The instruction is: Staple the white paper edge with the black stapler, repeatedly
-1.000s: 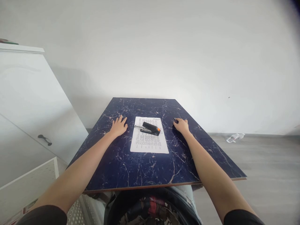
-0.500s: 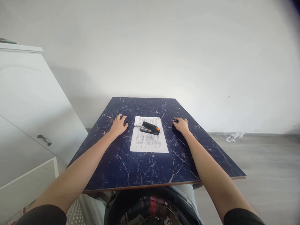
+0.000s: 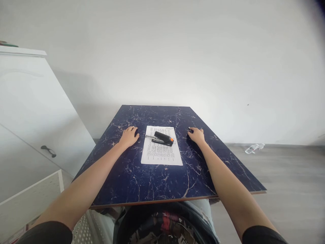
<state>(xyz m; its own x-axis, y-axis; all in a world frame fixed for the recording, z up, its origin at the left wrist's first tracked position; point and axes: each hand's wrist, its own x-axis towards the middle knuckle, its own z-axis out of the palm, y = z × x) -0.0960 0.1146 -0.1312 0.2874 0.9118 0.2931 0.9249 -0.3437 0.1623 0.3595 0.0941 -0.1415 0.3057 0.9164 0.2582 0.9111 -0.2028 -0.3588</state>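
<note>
A printed white sheet of paper (image 3: 161, 152) lies in the middle of a dark blue marbled tabletop (image 3: 142, 183). A black stapler (image 3: 162, 138) with an orange tip rests across the upper part of the sheet. My left hand (image 3: 129, 137) lies palm down on the tabletop just left of the paper, its fingers together and slightly curled, holding nothing. My right hand (image 3: 196, 135) rests on the tabletop right of the paper, fingers bent a little, also holding nothing. Neither hand touches the paper or the stapler.
A white cabinet (image 3: 27, 112) with a dark handle (image 3: 48, 150) stands at the left. A white wall rises behind the table. A clear plastic bottle (image 3: 254, 148) lies on the grey floor at the right by the wall.
My left hand's fingers have drawn together and curled slightly. The right hand, paper and stapler have stayed in place.
</note>
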